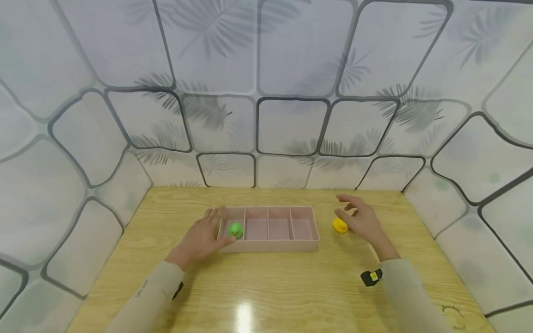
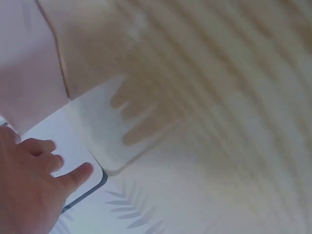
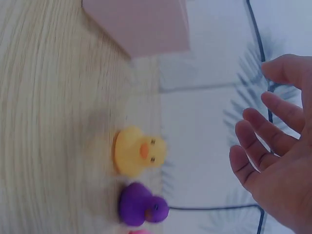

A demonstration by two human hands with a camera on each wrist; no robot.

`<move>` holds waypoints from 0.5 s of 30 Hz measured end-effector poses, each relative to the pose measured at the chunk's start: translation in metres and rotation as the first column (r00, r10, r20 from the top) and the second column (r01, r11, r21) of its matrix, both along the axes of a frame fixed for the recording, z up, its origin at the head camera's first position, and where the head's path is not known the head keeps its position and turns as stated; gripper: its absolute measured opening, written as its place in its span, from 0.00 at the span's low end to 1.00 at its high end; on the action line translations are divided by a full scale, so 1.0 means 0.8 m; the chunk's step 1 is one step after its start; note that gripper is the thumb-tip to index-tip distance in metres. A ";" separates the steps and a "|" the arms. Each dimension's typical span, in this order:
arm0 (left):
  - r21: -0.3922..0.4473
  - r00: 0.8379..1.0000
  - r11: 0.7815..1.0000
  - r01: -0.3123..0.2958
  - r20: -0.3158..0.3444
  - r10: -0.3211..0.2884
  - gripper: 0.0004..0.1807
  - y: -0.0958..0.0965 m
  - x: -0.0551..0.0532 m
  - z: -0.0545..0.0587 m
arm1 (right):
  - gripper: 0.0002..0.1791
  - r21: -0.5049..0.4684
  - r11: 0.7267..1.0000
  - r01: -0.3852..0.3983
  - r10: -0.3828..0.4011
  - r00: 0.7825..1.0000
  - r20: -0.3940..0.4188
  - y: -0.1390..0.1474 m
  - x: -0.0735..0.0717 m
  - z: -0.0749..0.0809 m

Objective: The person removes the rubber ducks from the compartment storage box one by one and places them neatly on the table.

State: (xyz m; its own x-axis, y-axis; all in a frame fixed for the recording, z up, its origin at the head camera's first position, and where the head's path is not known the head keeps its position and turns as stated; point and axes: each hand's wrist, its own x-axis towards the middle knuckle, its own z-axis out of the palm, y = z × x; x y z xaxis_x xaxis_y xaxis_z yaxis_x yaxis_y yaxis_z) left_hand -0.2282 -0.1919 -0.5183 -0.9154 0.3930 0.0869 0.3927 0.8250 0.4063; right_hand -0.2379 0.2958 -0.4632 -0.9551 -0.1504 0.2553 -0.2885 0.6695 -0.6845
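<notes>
A long pink tray with a row of compartments lies on the wooden table. In its leftmost compartment sits a green rubber duck. My left hand rests against the tray's left end, thumb along the front rim, fingers extended. My right hand hovers above a yellow rubber duck, its fingers loosely bent and holding nothing. In the right wrist view the yellow duck stands beside a purple rubber duck, and the edge of something pink shows below that one. The right hand mostly hides these in the head view.
Patterned wall panels rise behind the table and along both sides. Each wrist wears a dark device, such as the black one with a yellow marking on the right.
</notes>
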 end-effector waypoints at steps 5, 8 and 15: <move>-0.029 0.999 1.000 -0.008 0.041 0.009 0.59 0.000 -0.003 0.007 | 0.26 -0.013 0.996 -0.092 0.092 0.995 -0.033 -0.040 0.001 0.004; -0.049 0.999 0.999 -0.006 0.040 0.008 0.59 0.000 -0.005 0.009 | 0.25 -0.015 0.988 -0.153 0.152 0.987 -0.059 -0.066 0.002 0.004; -0.057 1.000 0.998 -0.006 0.027 0.007 0.60 -0.001 -0.008 0.004 | 0.24 -0.032 0.966 -0.256 0.253 0.966 -0.059 -0.124 0.003 0.007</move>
State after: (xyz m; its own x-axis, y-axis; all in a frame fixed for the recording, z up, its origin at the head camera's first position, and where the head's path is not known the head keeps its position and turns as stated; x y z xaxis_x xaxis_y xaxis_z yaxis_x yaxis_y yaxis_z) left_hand -0.2342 -0.1927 -0.5148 -0.9198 0.3905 0.0394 0.3765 0.8495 0.3696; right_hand -0.2358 0.1968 -0.4576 -0.8713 -0.3757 0.3156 -0.4830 0.5426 -0.6873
